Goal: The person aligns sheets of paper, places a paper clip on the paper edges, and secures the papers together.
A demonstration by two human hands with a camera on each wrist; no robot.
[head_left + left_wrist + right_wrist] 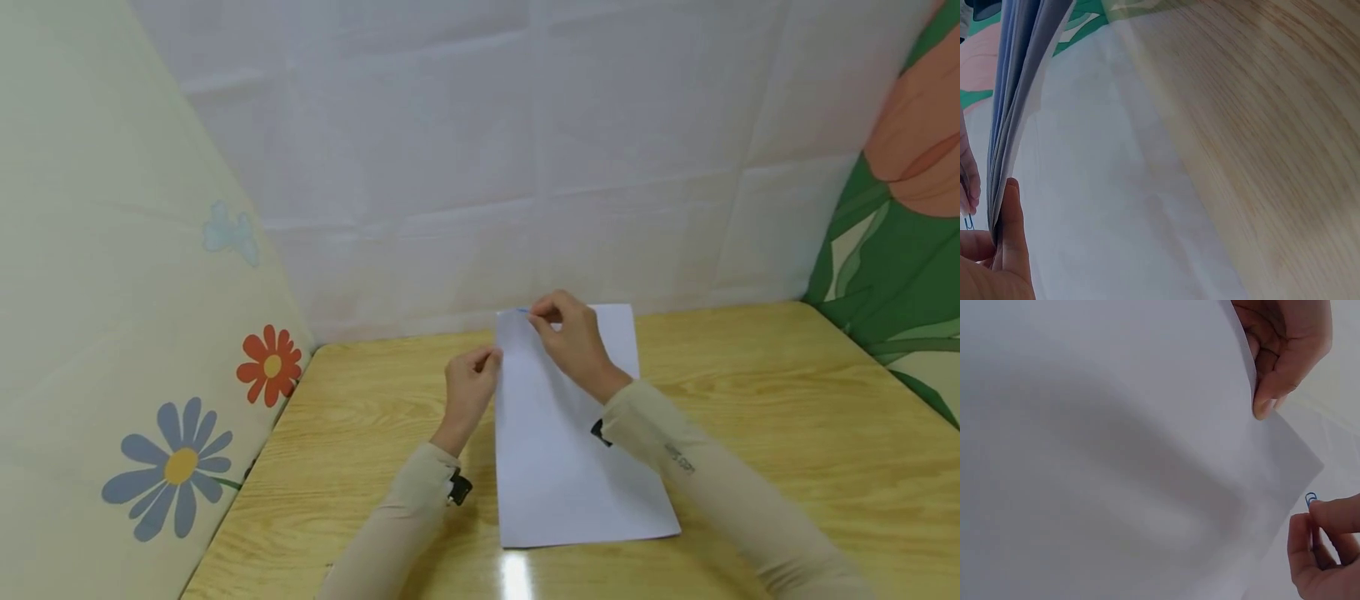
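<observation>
The left hand point(471, 390) is pinching a stack of paper point(570, 467) at its 10 o'clock edge, head view; several sheets point(1019, 81) are showing edge-on in the left-wrist view. The right hand point(577, 340) is pinching a blue paper clip point(1311, 498) near the stack's 11 o'clock corner; whether the clip is touching the stack cannot be told. A wooden table point(765, 400) is lying beneath, and a white cloth point(450, 158) is hanging behind, toward 12 o'clock.
</observation>
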